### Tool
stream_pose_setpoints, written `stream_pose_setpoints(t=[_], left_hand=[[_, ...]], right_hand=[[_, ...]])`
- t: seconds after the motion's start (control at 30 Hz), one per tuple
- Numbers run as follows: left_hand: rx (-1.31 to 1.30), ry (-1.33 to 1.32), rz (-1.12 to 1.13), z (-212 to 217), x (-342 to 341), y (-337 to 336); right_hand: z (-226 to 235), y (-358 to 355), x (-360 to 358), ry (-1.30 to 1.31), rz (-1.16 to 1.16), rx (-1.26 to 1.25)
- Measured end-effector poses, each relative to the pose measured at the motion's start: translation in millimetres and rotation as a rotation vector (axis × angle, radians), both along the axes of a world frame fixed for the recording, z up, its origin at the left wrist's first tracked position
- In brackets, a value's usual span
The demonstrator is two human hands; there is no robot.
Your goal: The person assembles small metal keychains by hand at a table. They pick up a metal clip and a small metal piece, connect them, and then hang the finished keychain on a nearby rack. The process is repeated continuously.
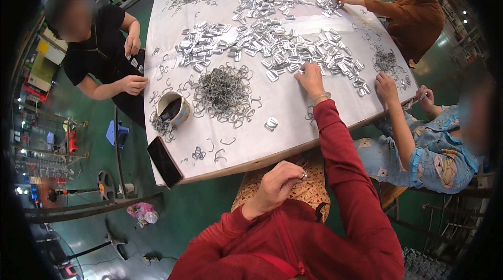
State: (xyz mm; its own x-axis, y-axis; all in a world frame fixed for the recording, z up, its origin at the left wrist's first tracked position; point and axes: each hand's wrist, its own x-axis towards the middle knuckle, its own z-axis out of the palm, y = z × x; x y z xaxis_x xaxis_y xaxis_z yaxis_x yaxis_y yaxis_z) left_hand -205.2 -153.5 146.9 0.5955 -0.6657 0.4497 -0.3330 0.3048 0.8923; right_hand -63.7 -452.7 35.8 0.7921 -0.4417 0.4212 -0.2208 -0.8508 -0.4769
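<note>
A person in a red long-sleeved top is reaching across a white-covered worktop, the right hand stretching to the near edge of a broad heap of small silver metal clips spread over the middle, fingers curling down onto one of them, though whether it is already gripped cannot be told. The left hand is hovering below the worktop's near edge, over the lap, fingers pinching a tiny bright metal piece. A tangle of bent wire loops is lying left of the reaching arm, with a round tin cup beside it and a dark phone resting at the near left corner. A lone clip is sitting near the front edge. Three other people are working around the far and side edges. The clips look light, stiff and smooth, likely slippery, and are probably best taken by pinching across their flat sides with fingertips.
</note>
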Motion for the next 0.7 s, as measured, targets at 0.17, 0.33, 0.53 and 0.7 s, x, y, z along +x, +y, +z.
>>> stream_pose_setpoints(t=[0.17, 0.33, 0.53, 0.7], left_hand=[[-0.014, -0.007, 0.025, -8, 5, 3], [0.026, 0.009, 0.039, -7, 4, 0], [0.082, -0.074, 0.035, 7, 9, -1], [0.095, -0.145, 0.052, 12, 8, -3]], right_hand=[[54, 41, -33, -0.005, 0.191, 0.820], [123, 90, -140, -0.025, 0.361, 1.055], [169, 132, -217, -0.062, 0.335, 1.117], [175, 152, -223, -0.229, 0.277, 1.058]])
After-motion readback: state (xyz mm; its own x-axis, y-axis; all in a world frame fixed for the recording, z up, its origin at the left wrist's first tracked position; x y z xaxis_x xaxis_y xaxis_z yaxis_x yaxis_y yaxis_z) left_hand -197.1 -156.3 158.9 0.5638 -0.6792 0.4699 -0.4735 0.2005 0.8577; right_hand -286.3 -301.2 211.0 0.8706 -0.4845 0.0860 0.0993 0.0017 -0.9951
